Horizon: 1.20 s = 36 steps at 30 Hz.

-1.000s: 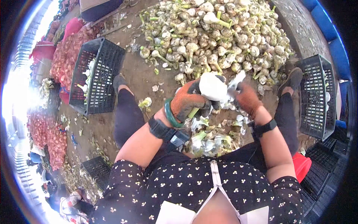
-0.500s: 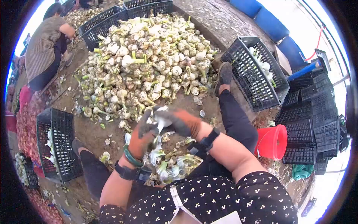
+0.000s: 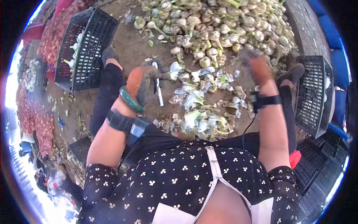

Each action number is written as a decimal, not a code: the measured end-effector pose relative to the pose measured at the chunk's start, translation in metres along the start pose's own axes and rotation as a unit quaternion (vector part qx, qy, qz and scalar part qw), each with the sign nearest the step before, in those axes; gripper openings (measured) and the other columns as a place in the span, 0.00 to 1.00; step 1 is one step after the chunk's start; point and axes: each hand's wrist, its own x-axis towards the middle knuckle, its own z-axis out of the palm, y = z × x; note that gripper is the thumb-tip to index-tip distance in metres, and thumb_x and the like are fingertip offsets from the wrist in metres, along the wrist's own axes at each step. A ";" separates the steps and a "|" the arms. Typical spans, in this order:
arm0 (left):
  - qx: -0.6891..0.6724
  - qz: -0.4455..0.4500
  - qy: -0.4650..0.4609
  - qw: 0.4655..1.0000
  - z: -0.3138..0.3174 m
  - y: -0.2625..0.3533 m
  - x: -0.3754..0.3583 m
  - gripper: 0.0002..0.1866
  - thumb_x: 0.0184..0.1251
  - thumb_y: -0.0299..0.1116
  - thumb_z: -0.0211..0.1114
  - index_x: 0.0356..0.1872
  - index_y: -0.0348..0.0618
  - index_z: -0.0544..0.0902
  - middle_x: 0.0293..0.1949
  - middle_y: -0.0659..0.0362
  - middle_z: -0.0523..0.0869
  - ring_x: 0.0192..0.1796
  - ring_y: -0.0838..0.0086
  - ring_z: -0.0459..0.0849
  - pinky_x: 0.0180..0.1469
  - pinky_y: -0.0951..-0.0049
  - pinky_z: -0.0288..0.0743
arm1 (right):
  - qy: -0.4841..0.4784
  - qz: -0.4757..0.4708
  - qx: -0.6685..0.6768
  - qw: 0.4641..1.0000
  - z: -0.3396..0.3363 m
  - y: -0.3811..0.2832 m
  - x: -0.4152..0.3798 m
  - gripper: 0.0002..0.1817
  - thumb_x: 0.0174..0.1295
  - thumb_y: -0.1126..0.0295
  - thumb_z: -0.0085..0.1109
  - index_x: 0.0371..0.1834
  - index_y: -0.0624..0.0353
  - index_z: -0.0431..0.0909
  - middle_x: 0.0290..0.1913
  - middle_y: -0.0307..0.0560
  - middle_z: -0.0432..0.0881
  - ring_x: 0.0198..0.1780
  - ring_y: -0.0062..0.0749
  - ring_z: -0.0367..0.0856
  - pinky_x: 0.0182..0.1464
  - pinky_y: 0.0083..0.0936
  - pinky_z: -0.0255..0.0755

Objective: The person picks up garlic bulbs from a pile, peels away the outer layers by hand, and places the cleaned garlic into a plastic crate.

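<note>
My left hand [image 3: 143,82], in an orange and dark glove, is closed around a slim silvery metal tool [image 3: 159,91] whose end points down toward me. Right at its fingertips is a pale piece of garlic skin [image 3: 174,71]. My right hand [image 3: 258,67], gloved alike, is smeared by motion at the near edge of a heap of garlic bulbs [image 3: 216,26]. What its fingers do is hidden by the blur. Between the two hands, loose white and greenish garlic peelings [image 3: 199,119] lie scattered on the ground.
A black crate [image 3: 84,56] with some garlic bulbs stands beyond my left leg. Another black crate [image 3: 313,97] stands by my right foot. Filled red net sacks [image 3: 61,33] lie at far left. Blue barrels [image 3: 335,33] line the right edge, with stacked black crates [image 3: 309,160] below.
My hands were together around a garlic bulb; now they are apart. The right has gone out to the heap, the left stays back with the metal tool. The view has tilted down.
</note>
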 end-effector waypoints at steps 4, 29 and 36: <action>-0.032 -0.047 0.120 0.991 -0.027 0.000 0.005 0.17 0.55 0.22 0.52 0.47 0.32 0.72 0.44 0.49 0.79 0.46 0.60 0.80 0.47 0.71 0.76 | -0.180 0.127 -0.027 0.975 0.112 -0.044 -0.004 0.22 0.53 0.51 0.57 0.48 0.50 0.78 0.44 0.59 0.79 0.47 0.52 0.77 0.49 0.39 0.70; 0.313 0.215 -0.086 0.921 0.085 0.006 0.012 0.10 0.64 0.35 0.57 0.40 0.40 0.80 0.22 0.61 0.81 0.21 0.81 0.77 0.22 0.77 0.70 | -0.066 0.099 0.727 0.676 -0.027 -0.168 -0.046 0.22 0.62 0.65 0.49 0.58 0.63 0.63 0.51 0.49 0.73 0.51 0.32 0.73 0.51 0.27 0.71; 0.214 0.078 -0.137 0.964 0.096 0.019 0.015 0.12 0.63 0.35 0.58 0.44 0.42 0.80 0.27 0.62 0.83 0.23 0.82 0.79 0.22 0.80 0.73 | 0.049 -0.001 0.413 0.909 -0.028 -0.145 -0.049 0.29 0.53 0.72 0.62 0.58 0.65 0.64 0.52 0.49 0.72 0.51 0.30 0.71 0.56 0.26 0.65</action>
